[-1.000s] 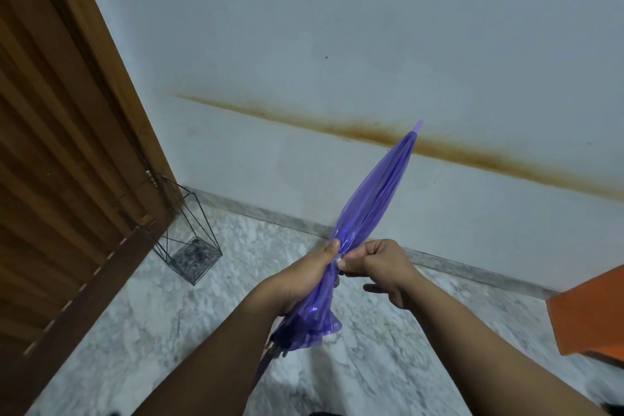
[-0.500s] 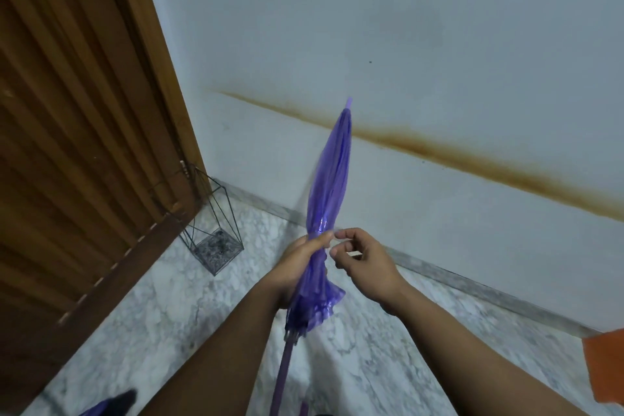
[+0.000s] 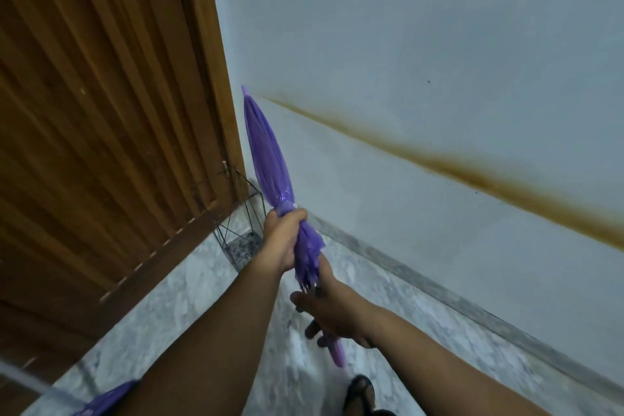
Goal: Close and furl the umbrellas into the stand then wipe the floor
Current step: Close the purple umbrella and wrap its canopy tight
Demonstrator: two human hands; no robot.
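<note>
At centre frame, one furled translucent purple plastic umbrella (image 3: 270, 159) points its tip to eleven o'clock. The left hand (image 3: 282, 236) wraps tight round its gathered canopy; the right hand (image 3: 329, 309) curls round the shaft below. One black wire stand (image 3: 241, 230) sits at nine o'clock by one slatted wooden door (image 3: 101, 111). No writing is legible anywhere.

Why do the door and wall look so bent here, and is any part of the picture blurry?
Head view: the wide-angle lens bows the wooden door and leans the wall; the light is dim and flat, without glare; the purple umbrella is fairly sharp, while its handle end below the right hand and the lower left corner smear with motion.
</note>
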